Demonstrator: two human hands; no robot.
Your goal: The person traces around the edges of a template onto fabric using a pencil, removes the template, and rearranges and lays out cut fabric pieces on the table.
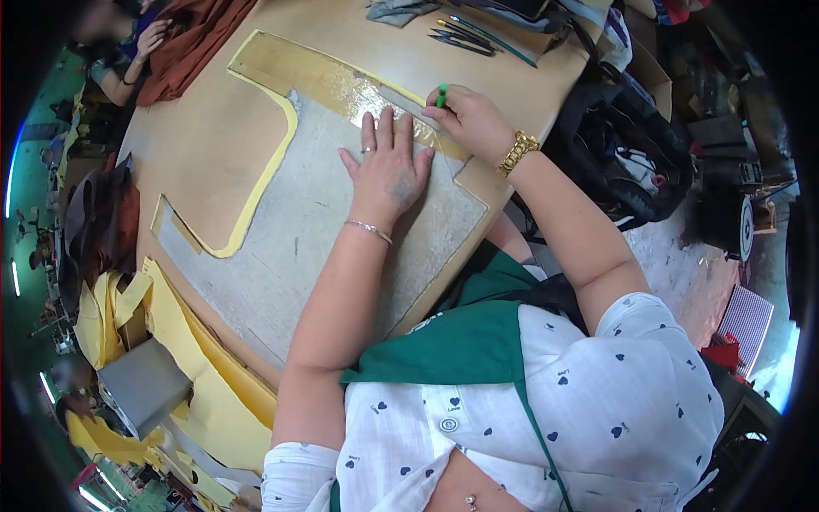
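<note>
My left hand [390, 166] lies flat with fingers spread on a large grey template [299, 205], its fingertips at the edge of a shiny tan strip [316, 75]. To its right, my right hand [469, 119] pinches a green pen [441, 96], held upright near the strip's right end. Yellow material [286, 136] shows along the template's curved inner edge and beyond the strip's far edge. The pen's lower end is hidden by my fingers.
Several pencils [465, 38] lie at the table's far side near a grey cloth [401, 10]. Rust-brown fabric [192, 51] is at the far left, beside another person's hand. Yellow fabric [205, 375] and a grey box [145, 388] sit left of the table. A black bag [623, 145] stands right.
</note>
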